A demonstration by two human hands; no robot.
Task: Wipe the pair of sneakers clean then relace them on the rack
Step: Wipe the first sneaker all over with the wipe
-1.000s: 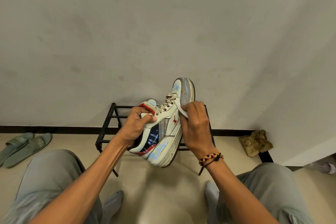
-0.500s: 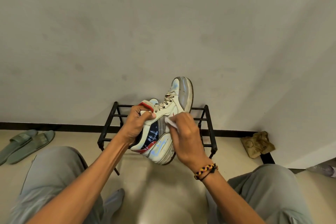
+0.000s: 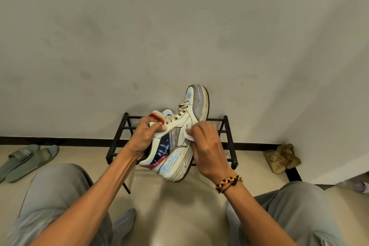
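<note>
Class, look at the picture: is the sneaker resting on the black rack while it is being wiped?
No: the left hand grips the sneaker by its collar, holding it up in front of the rack while the right hand presses a white wipe against its side.

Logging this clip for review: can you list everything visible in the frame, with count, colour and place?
sneaker: one, cream with navy, red and light blue, held up in front of the rack, toe upward
wipe: one, white, against the sneaker's side
rack: one, black metal, against the wall
slides: two, green, floor far left
crumpled bag: one, tan, floor right by the wall
bracelet: one, braided yellow, red and dark, right wrist
trousers: grey, both knees
left hand: grips the sneaker's collar
right hand: presses the wipe on the sneaker
</note>
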